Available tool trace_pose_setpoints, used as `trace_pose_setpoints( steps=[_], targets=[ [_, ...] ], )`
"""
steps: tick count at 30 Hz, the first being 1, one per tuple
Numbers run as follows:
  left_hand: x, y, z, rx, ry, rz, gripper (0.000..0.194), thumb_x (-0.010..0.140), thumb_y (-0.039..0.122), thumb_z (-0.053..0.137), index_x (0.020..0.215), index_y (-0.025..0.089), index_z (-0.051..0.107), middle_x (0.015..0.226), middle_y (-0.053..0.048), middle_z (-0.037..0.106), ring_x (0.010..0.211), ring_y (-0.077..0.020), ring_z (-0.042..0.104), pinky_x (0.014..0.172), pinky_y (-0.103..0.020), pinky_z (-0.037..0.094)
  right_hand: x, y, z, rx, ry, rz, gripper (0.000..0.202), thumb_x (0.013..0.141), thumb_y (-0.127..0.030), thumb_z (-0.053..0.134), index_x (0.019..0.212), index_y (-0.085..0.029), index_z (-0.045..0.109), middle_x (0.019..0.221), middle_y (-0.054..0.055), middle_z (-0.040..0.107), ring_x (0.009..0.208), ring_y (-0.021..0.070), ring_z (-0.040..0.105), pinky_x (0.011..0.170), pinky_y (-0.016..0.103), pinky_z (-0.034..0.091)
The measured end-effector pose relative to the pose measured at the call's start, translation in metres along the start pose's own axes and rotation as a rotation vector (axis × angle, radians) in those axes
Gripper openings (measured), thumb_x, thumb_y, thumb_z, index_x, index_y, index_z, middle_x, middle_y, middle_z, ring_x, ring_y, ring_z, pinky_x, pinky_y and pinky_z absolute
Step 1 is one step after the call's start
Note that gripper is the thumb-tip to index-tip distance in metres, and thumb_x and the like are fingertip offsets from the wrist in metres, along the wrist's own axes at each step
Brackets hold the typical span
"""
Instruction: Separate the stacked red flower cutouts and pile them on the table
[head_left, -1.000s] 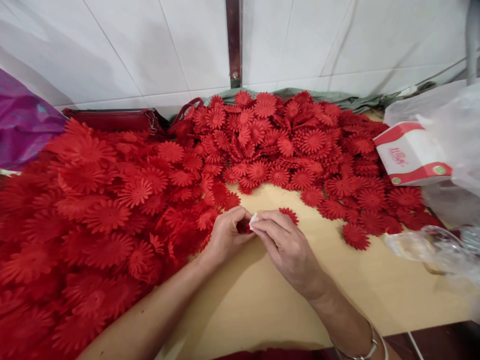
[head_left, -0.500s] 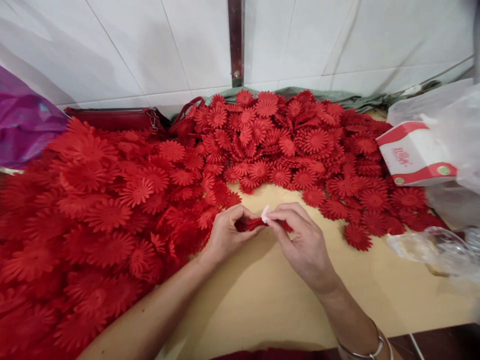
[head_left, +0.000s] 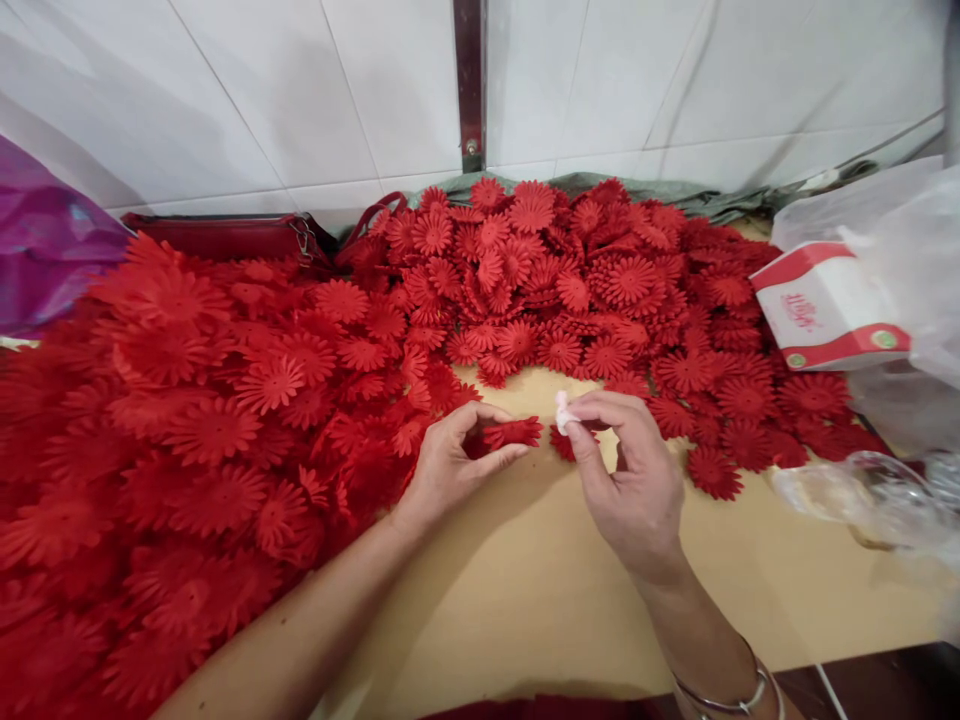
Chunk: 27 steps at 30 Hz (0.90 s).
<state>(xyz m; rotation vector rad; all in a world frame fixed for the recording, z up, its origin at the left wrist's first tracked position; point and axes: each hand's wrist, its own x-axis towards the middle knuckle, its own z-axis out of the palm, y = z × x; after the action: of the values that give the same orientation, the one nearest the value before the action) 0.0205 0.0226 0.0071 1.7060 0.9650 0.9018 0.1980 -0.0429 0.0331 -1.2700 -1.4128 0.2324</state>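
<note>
My left hand [head_left: 454, 455] is curled with thumb and fingers around a red artificial flower piece [head_left: 514, 432], whose petals stick out toward the right. It may be several layers; I cannot tell. Across a small gap, my right hand [head_left: 634, 475] pinches a small crumpled-looking white piece [head_left: 564, 415] between thumb and fingertips. Just below and behind those fingertips shows another red flower piece [head_left: 561, 444]; whether the right hand touches it is unclear. Loose red petal flowers [head_left: 217, 430] are heaped beside my left forearm.
More red flowers [head_left: 540, 270] are piled along the back of the wooden table [head_left: 525, 590]. A red bag [head_left: 217, 240] lies against the tiled wall. Purple plastic [head_left: 52, 240] is at left. A white-and-red box [head_left: 825, 305] and clear plastic [head_left: 877, 500] stand at right.
My right hand has moved right, away from my left hand, carrying the white piece with it. A gap now separates the hands, and the left hand's flower piece shows more fully.
</note>
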Motion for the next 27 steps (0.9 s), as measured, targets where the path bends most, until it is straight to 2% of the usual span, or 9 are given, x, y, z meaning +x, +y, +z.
trace_pose_setpoints(
  steps=[2, 4, 6, 12, 15, 18, 21, 24, 27],
  targets=[
    [0.0, 0.0, 0.0, -0.011, 0.009, 0.001, 0.038, 0.08, 0.041, 0.08, 0.106, 0.017, 0.066, 0.093, -0.006, 0.073, 0.082, -0.017, 0.069, 0.074, -0.027, 0.053, 0.0, 0.0, 0.0, 0.004, -0.036, -0.009, 0.019, 0.094, -0.01, 0.061, 0.107, -0.023, 0.065, 0.106, 0.005, 0.065, 0.105, 0.0181, 0.064, 0.094, 0.037, 0.054],
    [0.0, 0.0, 0.0, -0.024, 0.006, 0.01, 0.037, 0.081, 0.04, 0.079, 0.107, 0.017, 0.067, 0.096, -0.006, 0.074, 0.087, -0.0179, 0.069, 0.08, -0.027, 0.053, -0.001, -0.001, 0.001, -0.007, -0.167, -0.017, 0.018, 0.095, -0.011, 0.06, 0.107, -0.023, 0.065, 0.105, 0.005, 0.066, 0.104, 0.0178, 0.064, 0.093, 0.036, 0.054],
    [0.0, 0.0, 0.0, -0.049, 0.002, 0.013, 0.034, 0.081, 0.039, 0.08, 0.105, 0.017, 0.069, 0.098, -0.006, 0.074, 0.09, -0.018, 0.069, 0.083, -0.028, 0.052, -0.001, -0.001, 0.002, -0.014, -0.227, -0.013, 0.017, 0.095, -0.011, 0.06, 0.106, -0.023, 0.066, 0.105, 0.005, 0.067, 0.103, 0.0175, 0.065, 0.094, 0.036, 0.054],
    [0.0, 0.004, -0.003, -0.225, -0.031, -0.064, 0.037, 0.086, 0.045, 0.073, 0.11, 0.018, 0.067, 0.093, -0.005, 0.074, 0.084, -0.016, 0.07, 0.077, -0.025, 0.052, 0.0, 0.001, -0.001, 0.049, 0.057, 0.065, 0.019, 0.092, -0.011, 0.064, 0.106, -0.023, 0.067, 0.106, 0.006, 0.066, 0.106, 0.0196, 0.064, 0.096, 0.041, 0.053],
    [-0.001, 0.006, -0.004, -0.304, 0.018, -0.108, 0.038, 0.096, 0.051, 0.057, 0.112, 0.018, 0.068, 0.085, -0.003, 0.073, 0.077, -0.0158, 0.07, 0.076, -0.026, 0.053, -0.003, -0.001, -0.001, 0.083, 0.084, 0.056, 0.02, 0.091, -0.009, 0.066, 0.105, -0.024, 0.067, 0.104, 0.005, 0.066, 0.103, 0.0192, 0.065, 0.094, 0.041, 0.054],
    [-0.001, 0.01, -0.002, -0.369, 0.104, -0.146, 0.044, 0.099, 0.055, 0.049, 0.104, 0.018, 0.071, 0.083, -0.004, 0.073, 0.076, -0.0164, 0.068, 0.076, -0.028, 0.053, -0.006, -0.009, 0.001, 0.096, 0.043, -0.043, 0.027, 0.088, -0.004, 0.067, 0.107, -0.024, 0.067, 0.104, 0.004, 0.066, 0.101, 0.0173, 0.066, 0.09, 0.037, 0.057],
    [-0.004, 0.017, 0.003, -0.43, 0.127, -0.215, 0.052, 0.099, 0.059, 0.045, 0.091, 0.015, 0.073, 0.081, -0.004, 0.072, 0.076, -0.0163, 0.065, 0.076, -0.027, 0.052, -0.009, -0.018, 0.004, 0.018, -0.015, -0.242, 0.035, 0.085, 0.0, 0.069, 0.112, -0.022, 0.066, 0.104, 0.006, 0.068, 0.099, 0.0168, 0.066, 0.086, 0.035, 0.059],
    [-0.009, 0.024, 0.009, -0.512, 0.047, -0.29, 0.048, 0.097, 0.055, 0.052, 0.081, 0.014, 0.07, 0.081, -0.003, 0.071, 0.076, -0.0142, 0.062, 0.074, -0.025, 0.05, -0.009, -0.02, 0.009, -0.148, -0.068, -0.397, 0.036, 0.085, -0.001, 0.071, 0.114, -0.02, 0.065, 0.104, 0.007, 0.072, 0.099, 0.019, 0.066, 0.086, 0.038, 0.058],
    [-0.012, 0.026, 0.017, -0.72, -0.087, -0.373, 0.038, 0.096, 0.048, 0.059, 0.085, 0.014, 0.071, 0.084, -0.003, 0.073, 0.08, -0.014, 0.064, 0.078, -0.025, 0.052, -0.009, -0.019, 0.013, -0.321, -0.109, -0.37, 0.028, 0.087, -0.006, 0.071, 0.111, -0.02, 0.067, 0.102, 0.006, 0.076, 0.095, 0.0201, 0.065, 0.088, 0.04, 0.055]
  ],
)
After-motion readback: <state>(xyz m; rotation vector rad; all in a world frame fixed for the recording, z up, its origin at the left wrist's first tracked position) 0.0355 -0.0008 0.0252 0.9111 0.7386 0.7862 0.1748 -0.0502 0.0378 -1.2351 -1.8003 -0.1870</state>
